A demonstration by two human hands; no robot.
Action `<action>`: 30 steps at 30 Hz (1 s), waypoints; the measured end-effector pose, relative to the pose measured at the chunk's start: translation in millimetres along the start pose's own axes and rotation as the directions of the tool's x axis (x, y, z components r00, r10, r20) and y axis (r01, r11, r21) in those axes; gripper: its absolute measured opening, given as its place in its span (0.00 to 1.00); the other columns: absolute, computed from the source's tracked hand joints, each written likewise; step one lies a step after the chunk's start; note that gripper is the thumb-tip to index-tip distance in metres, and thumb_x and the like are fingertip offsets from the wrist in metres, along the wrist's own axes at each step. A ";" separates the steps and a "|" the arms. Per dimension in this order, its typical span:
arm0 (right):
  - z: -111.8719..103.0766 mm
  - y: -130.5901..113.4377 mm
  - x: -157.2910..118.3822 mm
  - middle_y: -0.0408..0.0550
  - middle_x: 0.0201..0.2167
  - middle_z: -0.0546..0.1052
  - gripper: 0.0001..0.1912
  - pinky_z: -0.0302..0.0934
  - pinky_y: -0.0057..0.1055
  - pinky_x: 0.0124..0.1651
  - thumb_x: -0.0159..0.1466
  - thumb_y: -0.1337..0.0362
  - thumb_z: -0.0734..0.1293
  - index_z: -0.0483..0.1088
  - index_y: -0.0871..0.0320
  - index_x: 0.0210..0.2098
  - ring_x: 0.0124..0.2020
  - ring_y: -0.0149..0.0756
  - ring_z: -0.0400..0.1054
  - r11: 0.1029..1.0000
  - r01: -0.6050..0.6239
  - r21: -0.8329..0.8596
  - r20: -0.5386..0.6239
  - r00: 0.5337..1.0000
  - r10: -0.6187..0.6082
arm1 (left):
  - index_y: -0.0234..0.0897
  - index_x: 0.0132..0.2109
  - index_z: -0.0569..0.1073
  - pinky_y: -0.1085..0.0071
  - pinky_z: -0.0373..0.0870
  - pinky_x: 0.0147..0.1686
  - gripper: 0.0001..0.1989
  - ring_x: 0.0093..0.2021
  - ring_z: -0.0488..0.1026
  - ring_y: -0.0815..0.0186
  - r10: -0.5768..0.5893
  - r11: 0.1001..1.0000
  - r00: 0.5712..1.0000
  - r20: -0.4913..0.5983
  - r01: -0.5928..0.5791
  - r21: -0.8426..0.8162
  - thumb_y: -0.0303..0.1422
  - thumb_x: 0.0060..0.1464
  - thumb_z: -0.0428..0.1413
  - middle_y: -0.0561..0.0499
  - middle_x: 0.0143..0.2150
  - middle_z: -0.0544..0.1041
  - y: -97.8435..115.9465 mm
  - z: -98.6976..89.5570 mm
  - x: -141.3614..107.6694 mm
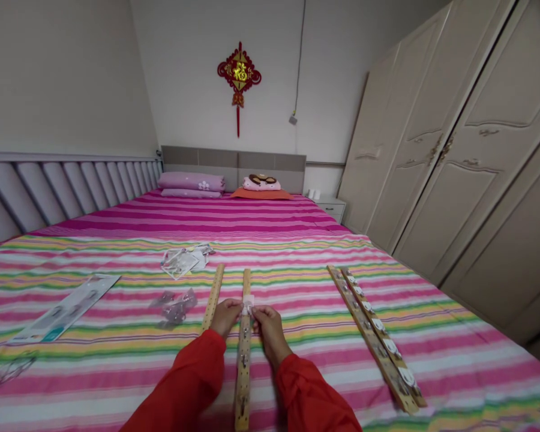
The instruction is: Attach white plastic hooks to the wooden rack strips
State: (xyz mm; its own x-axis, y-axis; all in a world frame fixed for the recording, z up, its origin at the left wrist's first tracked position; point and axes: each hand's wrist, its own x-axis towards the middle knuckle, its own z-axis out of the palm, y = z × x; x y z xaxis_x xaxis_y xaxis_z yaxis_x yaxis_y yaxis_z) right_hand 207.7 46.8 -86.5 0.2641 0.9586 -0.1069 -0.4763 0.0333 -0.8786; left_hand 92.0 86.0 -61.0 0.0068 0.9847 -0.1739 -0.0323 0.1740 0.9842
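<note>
A narrow wooden strip (pixel 243 375) lies lengthwise in front of me, with several small metal hooks (pixel 245 360) along it. Over its upper part, my left hand (pixel 227 316) pinches the left side of a small clear plastic piece (pixel 248 302). The fingers of my right hand (pixel 270 330) are closed at the piece's lower right, where something small and shiny shows; its exact kind is too small to make out. Just left of my left hand lies a second wooden strip (pixel 213 294) with holes and no hooks visible.
To the right, two wooden strips (pixel 373 336) with hooks and white tags lie side by side. Clear plastic bags (pixel 175 307), a pile of packaging (pixel 186 260), a long flat package (pixel 67 309) and thin wire-like loops (pixel 15 367) lie left on the striped bed cover (pixel 130 372).
</note>
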 end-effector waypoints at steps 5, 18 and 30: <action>2.3 8.2 9.2 0.35 0.08 0.64 0.10 0.43 0.23 0.13 0.43 0.61 0.71 0.69 0.59 0.19 0.10 0.23 0.52 0.997 -0.024 -0.076 -0.050 0.999 0.020 | 0.34 0.21 0.70 0.75 0.58 0.21 0.11 0.18 0.63 0.73 0.006 0.999 1.000 -0.018 -0.005 0.043 0.36 0.28 0.60 0.57 0.15 0.66 -7.6 -0.5 9.2; -1.2 21.9 17.2 0.34 0.06 0.61 0.08 0.40 0.25 0.14 0.44 0.62 0.71 0.68 0.58 0.17 0.09 0.24 0.50 0.992 -0.039 -0.121 -0.114 0.993 0.026 | 0.35 0.22 0.71 0.75 0.59 0.21 0.05 0.20 0.65 0.70 0.011 0.989 0.999 -0.039 -0.006 0.145 0.32 0.35 0.58 0.57 0.15 0.67 -24.7 -2.7 22.6; 0.5 21.7 16.3 0.34 0.07 0.63 0.07 0.42 0.24 0.14 0.44 0.63 0.69 0.67 0.58 0.18 0.09 0.24 0.51 0.988 -0.041 -0.151 -0.150 0.989 0.018 | 0.34 0.25 0.70 0.74 0.61 0.23 0.08 0.21 0.66 0.70 -0.025 0.994 0.998 -0.053 0.031 0.102 0.33 0.34 0.58 0.57 0.17 0.70 -27.2 -2.1 18.7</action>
State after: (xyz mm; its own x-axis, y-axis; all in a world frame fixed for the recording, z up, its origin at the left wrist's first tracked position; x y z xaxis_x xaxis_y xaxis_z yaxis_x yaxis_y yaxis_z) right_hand 201.3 63.3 -107.1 0.3781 0.9059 -0.1909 -0.3545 -0.0488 -0.9338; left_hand 90.9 99.7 -91.0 -0.0454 0.9787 -0.2004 0.0699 0.2032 0.9766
